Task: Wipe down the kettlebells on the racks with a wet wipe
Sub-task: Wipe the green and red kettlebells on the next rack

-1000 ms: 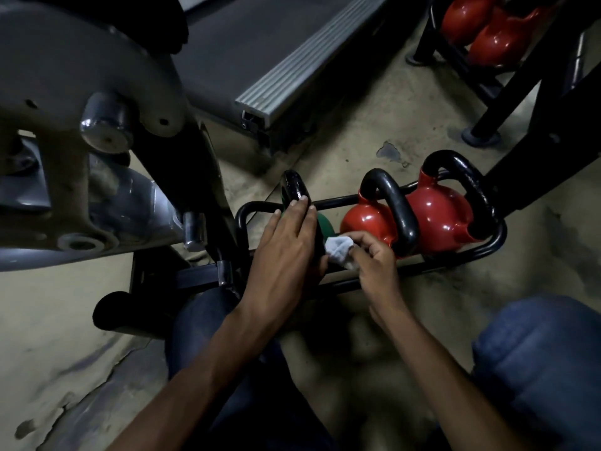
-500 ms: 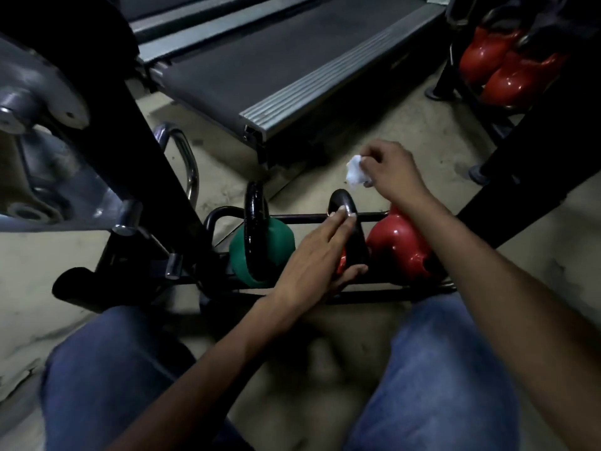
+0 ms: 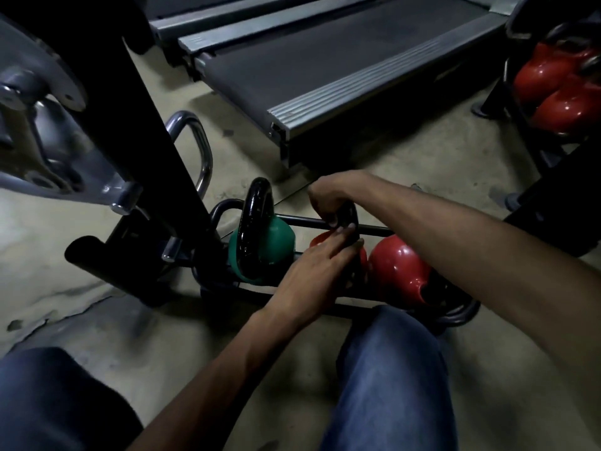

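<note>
Left grip [image 3: 312, 271] flat, fingers straight, pressing middle red kettlebell [image 3: 318, 239] in low rack [image 3: 374, 230], likely steadying it. Right grip [image 3: 328, 196] curled over its black handle [image 3: 353, 213], probably rubbing there; wet wipe hidden, presumably beneath fingers. Green kettlebell [image 3: 276, 239] at left, 2nd red kettlebell [image 3: 400, 268] at right.

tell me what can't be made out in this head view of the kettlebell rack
- Wet wipe: not visible; the right hand, curled over the middle kettlebell handle, may hide it.
- Middle kettlebell body: mostly behind the left hand.
- Right red kettlebell handle: under the right forearm.
- Far rack's red kettlebells: dim, cut off by the right edge.
</note>
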`<state>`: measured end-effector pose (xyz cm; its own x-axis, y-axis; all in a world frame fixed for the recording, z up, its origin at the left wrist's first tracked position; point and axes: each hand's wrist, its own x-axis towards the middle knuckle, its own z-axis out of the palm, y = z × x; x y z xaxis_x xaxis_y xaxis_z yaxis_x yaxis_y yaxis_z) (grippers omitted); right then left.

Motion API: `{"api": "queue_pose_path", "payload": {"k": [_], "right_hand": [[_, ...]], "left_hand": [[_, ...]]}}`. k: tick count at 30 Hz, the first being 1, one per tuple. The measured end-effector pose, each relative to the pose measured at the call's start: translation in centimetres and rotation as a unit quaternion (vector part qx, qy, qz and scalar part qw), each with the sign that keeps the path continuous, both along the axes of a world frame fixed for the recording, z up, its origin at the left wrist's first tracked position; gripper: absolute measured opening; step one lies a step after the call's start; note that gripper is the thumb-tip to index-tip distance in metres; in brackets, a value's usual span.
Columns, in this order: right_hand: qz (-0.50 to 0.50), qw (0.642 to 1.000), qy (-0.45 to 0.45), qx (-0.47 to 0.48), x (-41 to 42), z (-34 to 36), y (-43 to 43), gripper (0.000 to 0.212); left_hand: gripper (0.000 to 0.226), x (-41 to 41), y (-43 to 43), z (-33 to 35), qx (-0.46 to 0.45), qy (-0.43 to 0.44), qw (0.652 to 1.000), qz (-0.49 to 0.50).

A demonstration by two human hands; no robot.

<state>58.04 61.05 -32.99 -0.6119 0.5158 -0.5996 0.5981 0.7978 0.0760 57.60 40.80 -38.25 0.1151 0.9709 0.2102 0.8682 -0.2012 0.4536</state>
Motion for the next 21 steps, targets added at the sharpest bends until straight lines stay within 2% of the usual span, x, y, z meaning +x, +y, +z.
{"api": "queue_pose_path", "payload": {"k": [4, 9, 17, 19, 21], "right_hand": [[0.042, 0.998, -0.01, 0.051, 0.0, 0.4, 0.3, 0.018], [0.097, 0.994, -0.022, 0.037, 0.3, 0.4, 0.5, 0.02], [-0.042, 0.996, 0.073, -0.028, 2.6, 0.1, 1.8, 0.026], [-0.112, 0.987, 0.107, -0.049, 3.2, 0.4, 2.2, 0.028], [-0.202, 0.963, 0.157, -0.089, 4.3, 0.0, 2.8, 0.027]], "left_hand": [[0.076, 0.3, -0.2, 0.2, -0.011, -0.028, 1.0, 0.009], [0.079, 0.9, -0.4, 0.2, -0.022, -0.017, 0.999, 0.033], [0.081, 1.6, -0.7, 0.3, -0.043, -0.015, 0.997, 0.057], [0.081, 1.5, -0.7, 0.5, -0.043, -0.024, 0.998, 0.051], [0.08, 1.3, -0.8, 0.7, -0.047, -0.019, 0.998, 0.043]]}}
